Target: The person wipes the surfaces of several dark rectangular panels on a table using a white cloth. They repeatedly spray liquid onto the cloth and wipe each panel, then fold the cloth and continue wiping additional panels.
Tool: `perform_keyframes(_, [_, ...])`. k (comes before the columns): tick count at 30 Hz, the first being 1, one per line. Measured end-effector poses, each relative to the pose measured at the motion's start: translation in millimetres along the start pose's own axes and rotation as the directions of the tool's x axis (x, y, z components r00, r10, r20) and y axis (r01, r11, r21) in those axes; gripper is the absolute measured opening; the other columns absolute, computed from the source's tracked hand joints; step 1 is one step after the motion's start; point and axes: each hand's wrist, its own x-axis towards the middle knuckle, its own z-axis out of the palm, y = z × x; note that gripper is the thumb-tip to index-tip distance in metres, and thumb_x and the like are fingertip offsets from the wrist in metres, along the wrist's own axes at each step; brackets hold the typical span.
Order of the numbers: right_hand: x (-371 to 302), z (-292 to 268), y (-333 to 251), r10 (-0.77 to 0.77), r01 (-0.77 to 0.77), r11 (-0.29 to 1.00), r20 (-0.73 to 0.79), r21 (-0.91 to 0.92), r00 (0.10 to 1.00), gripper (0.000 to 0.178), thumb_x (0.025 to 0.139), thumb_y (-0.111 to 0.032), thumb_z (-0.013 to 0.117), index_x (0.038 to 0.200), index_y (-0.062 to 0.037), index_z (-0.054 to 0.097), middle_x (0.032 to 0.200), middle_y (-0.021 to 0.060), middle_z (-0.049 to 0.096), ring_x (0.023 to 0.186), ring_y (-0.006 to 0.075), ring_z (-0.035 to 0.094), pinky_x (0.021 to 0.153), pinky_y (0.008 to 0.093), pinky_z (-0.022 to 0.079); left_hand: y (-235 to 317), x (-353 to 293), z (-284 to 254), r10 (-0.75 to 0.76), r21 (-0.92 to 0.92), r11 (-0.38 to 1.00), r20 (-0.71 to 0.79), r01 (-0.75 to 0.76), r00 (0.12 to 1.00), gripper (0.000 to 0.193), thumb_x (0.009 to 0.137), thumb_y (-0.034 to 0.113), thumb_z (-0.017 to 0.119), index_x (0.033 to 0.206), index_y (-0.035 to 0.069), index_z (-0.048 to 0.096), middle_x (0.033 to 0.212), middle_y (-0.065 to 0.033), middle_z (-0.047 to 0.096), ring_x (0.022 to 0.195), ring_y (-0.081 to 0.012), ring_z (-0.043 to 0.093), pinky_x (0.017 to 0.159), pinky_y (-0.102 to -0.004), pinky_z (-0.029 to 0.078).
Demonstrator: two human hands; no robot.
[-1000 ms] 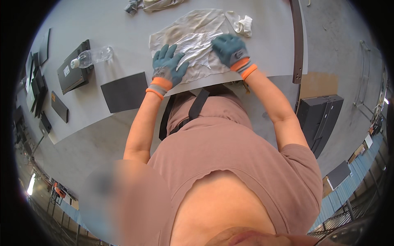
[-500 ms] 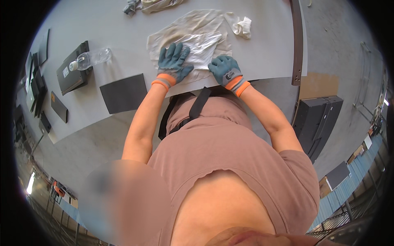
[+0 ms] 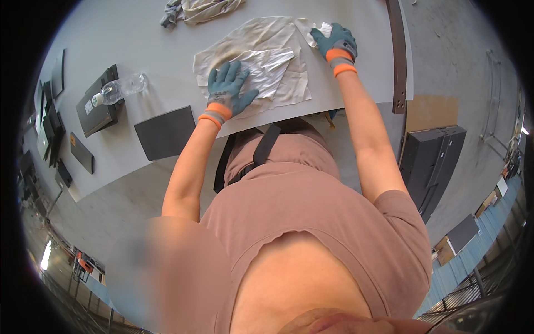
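A beige cloth [image 3: 299, 83] lies spread on the grey table in front of me, with a smaller, wrinkled white cloth [image 3: 270, 64] on top of it. My left hand [image 3: 229, 88], in a grey-green glove with an orange cuff, presses flat on the left part of these cloths, fingers spread. Farther off to the right, my right hand [image 3: 337, 42] in a matching glove reaches over a crumpled white end of cloth [image 3: 324, 28]. That end shows between its thumb and forefinger, which stand apart. The other fingertips are partly hidden.
Left of the cloths are a dark flat panel [image 3: 167, 132], a clear plastic bottle [image 3: 125, 87] and a dark laptop-like device [image 3: 92, 111]. More cloth [image 3: 211, 10] is bunched at the far side. A brown metal bar [image 3: 397, 61] borders the right; black equipment [image 3: 431, 164] stands beyond it.
My right hand has left the near edge of the cloths and moved up and right to the crumpled white end. My left hand still lies on the cloths, shifted slightly left.
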Motion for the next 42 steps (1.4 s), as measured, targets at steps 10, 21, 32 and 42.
perform_keyframes(10, [-3,-111,-15,-0.485,-0.037,0.310,0.191,0.950,0.853,0.027,0.101,-0.015,0.067,0.123,-0.0010,0.074,0.109,0.0060,0.077,0.094,0.0118,0.069,0.084,0.0284,0.056,56,126,-96,0.053,-0.312,0.914,-0.540,-0.258,0.840,0.069,0.077,0.039,0.088,0.132,0.007,0.063,0.133,-0.0241,0.066,0.123,-0.0462,0.061,0.109,-0.0538,0.046])
perform_keyframes(21, [11,-148,-3,-0.537,0.165,0.344,0.050,0.924,0.842,0.026,0.108,-0.013,0.057,0.123,0.0027,0.071,0.102,0.0013,0.073,0.094,0.0090,0.065,0.088,0.0255,0.054,27,106,-104,0.131,-0.889,0.458,0.074,0.006,0.989,0.019,0.088,0.017,0.084,0.092,0.002,0.073,0.145,-0.0170,0.061,0.128,-0.0242,0.060,0.111,-0.0397,0.044])
perform_keyframes(32, [1,-166,-57,-0.687,0.139,0.287,0.103,0.948,0.720,0.026,0.105,-0.009,0.058,0.125,0.0010,0.071,0.109,0.0026,0.074,0.096,0.0077,0.064,0.088,0.0251,0.054,36,77,-113,-0.013,-0.766,0.612,-0.260,-0.198,0.966,0.094,0.082,0.030,0.091,0.157,0.004,0.040,0.157,-0.0139,0.046,0.134,-0.0237,0.055,0.113,-0.0403,0.045])
perform_keyframes(42, [8,-171,-63,-0.737,0.107,0.288,0.149,0.952,0.660,0.026,0.107,-0.012,0.059,0.127,-0.0005,0.071,0.106,0.0013,0.073,0.093,0.0083,0.063,0.087,0.0265,0.054,12,72,-109,0.173,-0.967,0.128,0.242,0.222,0.955,0.029,0.096,0.011,0.075,0.123,-0.001,0.073,0.112,-0.0027,0.075,0.100,-0.0087,0.066,0.091,-0.0276,0.054])
